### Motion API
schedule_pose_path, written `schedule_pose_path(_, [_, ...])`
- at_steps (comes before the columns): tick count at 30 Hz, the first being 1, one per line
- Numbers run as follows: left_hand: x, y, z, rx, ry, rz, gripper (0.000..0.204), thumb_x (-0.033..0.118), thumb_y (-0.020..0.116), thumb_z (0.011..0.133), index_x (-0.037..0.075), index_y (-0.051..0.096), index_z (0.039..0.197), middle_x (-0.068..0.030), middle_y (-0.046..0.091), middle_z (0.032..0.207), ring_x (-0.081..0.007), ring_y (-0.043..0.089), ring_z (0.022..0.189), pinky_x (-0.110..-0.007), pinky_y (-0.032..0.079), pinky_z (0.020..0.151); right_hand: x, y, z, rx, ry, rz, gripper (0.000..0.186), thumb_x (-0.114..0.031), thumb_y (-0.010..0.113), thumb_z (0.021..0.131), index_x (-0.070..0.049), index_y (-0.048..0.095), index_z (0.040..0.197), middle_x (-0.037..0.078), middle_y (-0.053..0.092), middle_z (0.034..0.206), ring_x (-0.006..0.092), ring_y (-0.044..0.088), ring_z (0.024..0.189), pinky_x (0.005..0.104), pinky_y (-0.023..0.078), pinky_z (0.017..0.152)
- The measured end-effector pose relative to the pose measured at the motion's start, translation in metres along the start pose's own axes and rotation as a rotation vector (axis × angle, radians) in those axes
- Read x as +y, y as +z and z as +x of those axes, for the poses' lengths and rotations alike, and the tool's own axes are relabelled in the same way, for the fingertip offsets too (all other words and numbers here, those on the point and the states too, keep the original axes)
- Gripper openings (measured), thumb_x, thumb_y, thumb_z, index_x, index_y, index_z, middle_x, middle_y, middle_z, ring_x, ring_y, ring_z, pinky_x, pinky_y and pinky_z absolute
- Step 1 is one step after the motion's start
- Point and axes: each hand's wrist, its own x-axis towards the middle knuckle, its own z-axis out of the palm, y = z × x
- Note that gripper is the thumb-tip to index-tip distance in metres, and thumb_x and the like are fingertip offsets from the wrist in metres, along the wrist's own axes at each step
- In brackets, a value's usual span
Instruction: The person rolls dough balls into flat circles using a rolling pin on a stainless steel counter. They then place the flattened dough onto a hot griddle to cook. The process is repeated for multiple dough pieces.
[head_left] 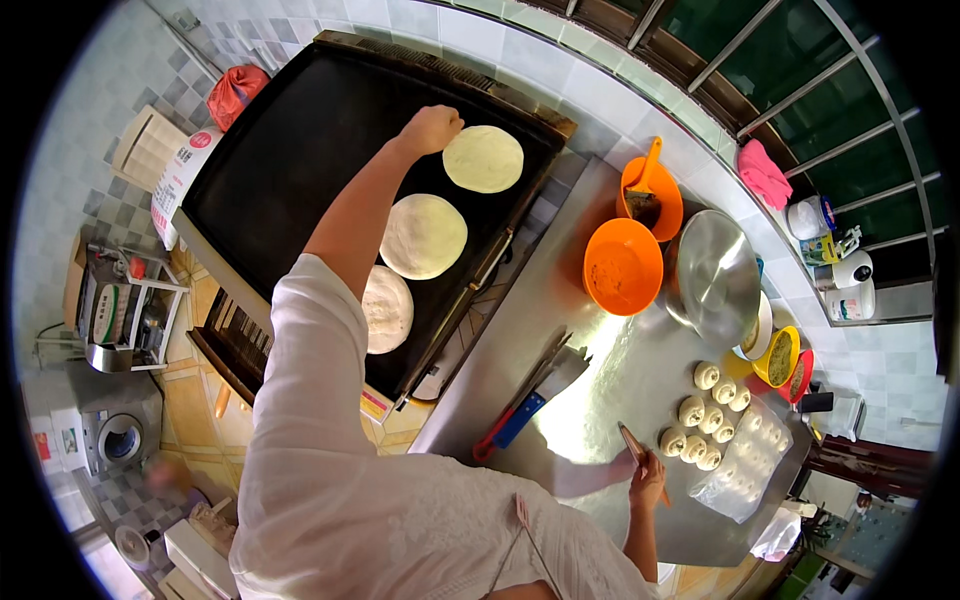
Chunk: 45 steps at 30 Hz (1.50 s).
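Three pale rounds of flatbread dough lie in a row on a black griddle [300, 130]: a far one [484, 159], a middle one [423, 237] and a near one [386, 310]. My left hand [430, 130] is stretched over the griddle, its fingers curled closed beside the left edge of the far round. What those fingers hold, if anything, is hidden. Low over the steel table [520, 400], my right hand [648, 478] is closed around a slim wooden rolling pin [631, 441] with tapered ends.
Coiled dough pieces [709, 418] sit beside clear plastic film [743, 465]. A cleaver [560, 372] and a blue-and-red-handled tool [510, 425] lie near the griddle. Behind stand two orange bowls [622, 266], one holding a brush [646, 175], and a steel basin [715, 275].
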Motion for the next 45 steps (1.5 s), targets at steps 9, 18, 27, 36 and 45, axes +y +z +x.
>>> schedule_pose_path(9, [0.169, -0.018, -0.074, 0.118, 0.283, -0.127, 0.018, 0.021, 0.06, 0.097, 0.005, 0.066, 0.093, -0.0152, 0.067, 0.082, -0.0323, 0.068, 0.077, -0.039, 0.053, 0.07, 0.018, 0.002, -0.025, 0.172, -0.002, -0.039, 0.041, -0.007, 0.062, 0.087, -0.004, 0.058, 0.128, 0.016, 0.062, 0.124, 0.0374, 0.056, 0.113, 0.0464, 0.043, 0.1])
schedule_pose_path(18, [0.45, 0.235, -0.206, -0.624, 0.885, -0.402, 0.05, 0.02, 0.073, 0.083, 0.005, 0.056, 0.127, -0.0165, 0.057, 0.131, -0.0344, 0.055, 0.122, -0.042, 0.046, 0.1, 0.02, 0.028, -0.039, 0.404, 0.135, -0.029, 0.049, -0.016, 0.064, 0.084, -0.008, 0.052, 0.13, 0.011, 0.058, 0.126, 0.0325, 0.055, 0.113, 0.0475, 0.037, 0.102])
schedule_pose_path(27, [0.526, 0.414, -0.154, -0.611, 0.816, 0.125, 0.066, 0.022, 0.082, 0.066, 0.018, 0.06, 0.127, -0.0164, 0.058, 0.123, -0.0368, 0.054, 0.119, -0.043, 0.045, 0.103, 0.032, 0.031, -0.039, 0.431, 0.104, 0.118, 0.05, -0.019, 0.066, 0.08, -0.011, 0.056, 0.129, 0.007, 0.058, 0.124, 0.0247, 0.054, 0.117, 0.0444, 0.038, 0.104])
schedule_pose_path(36, [0.472, 0.259, -0.314, -0.58, 0.704, 0.125, 0.052, 0.021, 0.08, 0.067, 0.011, 0.062, 0.115, -0.0151, 0.06, 0.108, -0.0342, 0.059, 0.103, -0.043, 0.05, 0.089, 0.056, 0.033, -0.033, 0.47, 0.063, 0.15, 0.053, -0.02, 0.067, 0.081, -0.009, 0.055, 0.131, 0.007, 0.059, 0.123, 0.0254, 0.053, 0.118, 0.0429, 0.037, 0.105])
schedule_pose_path(45, [0.377, 0.249, -0.484, -0.597, 0.385, 0.214, 0.058, 0.035, 0.076, 0.08, 0.01, 0.059, 0.129, -0.0178, 0.051, 0.135, -0.0357, 0.05, 0.125, -0.047, 0.038, 0.107, 0.054, 0.035, -0.036, 0.451, 0.049, 0.141, 0.052, -0.019, 0.066, 0.082, -0.009, 0.055, 0.132, 0.005, 0.057, 0.123, 0.0227, 0.051, 0.119, 0.0417, 0.035, 0.107])
